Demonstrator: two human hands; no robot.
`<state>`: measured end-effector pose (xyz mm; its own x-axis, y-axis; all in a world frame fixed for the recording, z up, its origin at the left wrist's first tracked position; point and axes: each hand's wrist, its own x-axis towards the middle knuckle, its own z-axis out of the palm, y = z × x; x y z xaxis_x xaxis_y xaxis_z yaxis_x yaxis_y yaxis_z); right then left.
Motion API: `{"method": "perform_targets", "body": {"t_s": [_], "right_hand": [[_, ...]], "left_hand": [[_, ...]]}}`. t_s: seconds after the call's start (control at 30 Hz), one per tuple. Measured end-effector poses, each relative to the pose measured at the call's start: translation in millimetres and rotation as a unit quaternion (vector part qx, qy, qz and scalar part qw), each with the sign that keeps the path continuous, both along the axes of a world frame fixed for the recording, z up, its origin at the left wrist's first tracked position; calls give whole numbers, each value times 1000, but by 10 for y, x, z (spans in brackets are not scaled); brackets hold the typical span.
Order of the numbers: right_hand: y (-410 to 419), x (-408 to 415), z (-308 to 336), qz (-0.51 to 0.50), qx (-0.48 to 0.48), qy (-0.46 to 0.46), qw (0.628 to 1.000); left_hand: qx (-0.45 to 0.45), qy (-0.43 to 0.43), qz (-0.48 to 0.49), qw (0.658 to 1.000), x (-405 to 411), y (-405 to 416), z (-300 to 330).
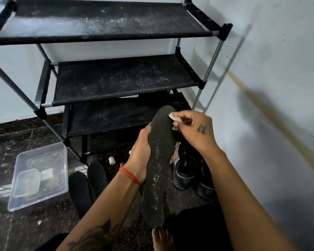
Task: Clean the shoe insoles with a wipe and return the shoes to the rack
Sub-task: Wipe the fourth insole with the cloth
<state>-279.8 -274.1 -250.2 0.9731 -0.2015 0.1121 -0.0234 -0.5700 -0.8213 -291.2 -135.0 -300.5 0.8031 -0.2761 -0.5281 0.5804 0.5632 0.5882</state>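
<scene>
My left hand grips a long black insole by its left edge, held upright and speckled with white dust on its lower half. My right hand pinches a small crumpled whitish wipe against the insole's upper right edge. Behind the insole a pair of dark sport shoes with white lettering stands on the floor. Two more black insoles lie on the floor to the left. The black shoe rack stands ahead, its fabric shelves dusty and bare.
A clear plastic tub with a smaller container inside sits on the dark speckled floor at left. A small white cap lies near the rack's foot. A white wall closes the right side. My bare foot shows at the bottom.
</scene>
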Motion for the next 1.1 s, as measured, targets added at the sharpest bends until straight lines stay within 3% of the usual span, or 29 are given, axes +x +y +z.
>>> {"method": "perform_targets", "body": {"t_s": [0.17, 0.27, 0.4, 0.57, 0.73, 0.8, 0.93, 1.0, 1.1], "right_hand": [[-10, -90, 157, 126, 64, 100, 985], [-9, -82, 160, 60, 85, 32, 994], [1, -14, 54, -55, 26, -70, 996], [64, -19, -2, -10, -15, -44, 999], [75, -82, 129, 154, 44, 95, 983], [26, -110, 200, 177, 52, 146, 972], [-8, -80, 190, 39, 148, 40, 987], [13, -34, 97, -25, 63, -41, 997], [81, -22, -5, -30, 1, -67, 997]], "left_hand": [[-8, -9, -6, 1000, -11, 15, 92], [-23, 0, -10, 1000, -10, 30, 115], [-28, 13, -15, 999, -36, 8, 118], [-19, -10, -45, 999, -65, 5, 126], [-19, -16, -39, 999, -39, 14, 136], [-19, -13, -36, 999, -19, 31, 138], [-12, -2, -22, 1000, 11, 59, 91], [-6, 13, -17, 1000, -3, 47, 83], [4, 9, -30, 1000, -38, 11, 115]]}}
